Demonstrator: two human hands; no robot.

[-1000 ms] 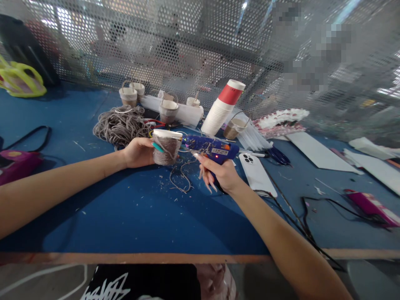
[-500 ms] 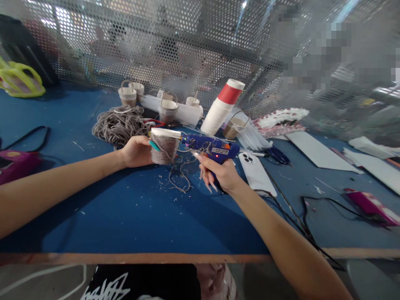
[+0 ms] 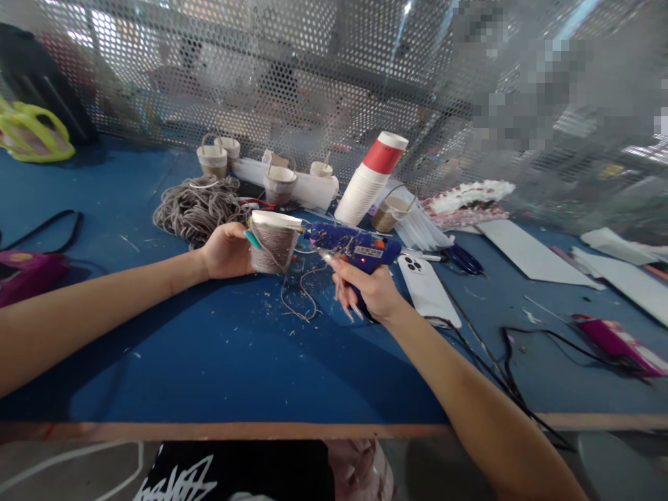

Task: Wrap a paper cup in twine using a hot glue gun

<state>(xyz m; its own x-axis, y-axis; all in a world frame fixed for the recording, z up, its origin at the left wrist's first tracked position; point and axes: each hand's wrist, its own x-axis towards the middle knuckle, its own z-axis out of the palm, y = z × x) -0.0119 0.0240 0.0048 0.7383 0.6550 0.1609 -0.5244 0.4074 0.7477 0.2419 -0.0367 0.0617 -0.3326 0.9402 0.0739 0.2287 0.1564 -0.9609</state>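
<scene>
My left hand (image 3: 229, 252) is closed around a paper cup (image 3: 274, 245) wrapped in grey-brown cord, its white rim still showing at the top. A loose tail of cord (image 3: 303, 314) hangs from the cup and loops on the table. In my right hand (image 3: 368, 287) is a blue glue gun (image 3: 344, 240) with a lit red light. Its nozzle points left, at the cup's upper right side; whether it touches I cannot tell. A pile of the same cord (image 3: 195, 209) lies behind my left hand.
Behind the cup stand several cord-wrapped cups with handles (image 3: 280, 184) and a leaning stack of paper cups (image 3: 365, 181). A white phone (image 3: 431, 291) lies right of my right hand. Black cables (image 3: 509, 376) and a magenta device (image 3: 621, 344) are further right. Perforated metal (image 3: 313, 76) closes off the back.
The cup in my left hand has turned slightly and shifted a little left. The glue gun stays almost where it was.
</scene>
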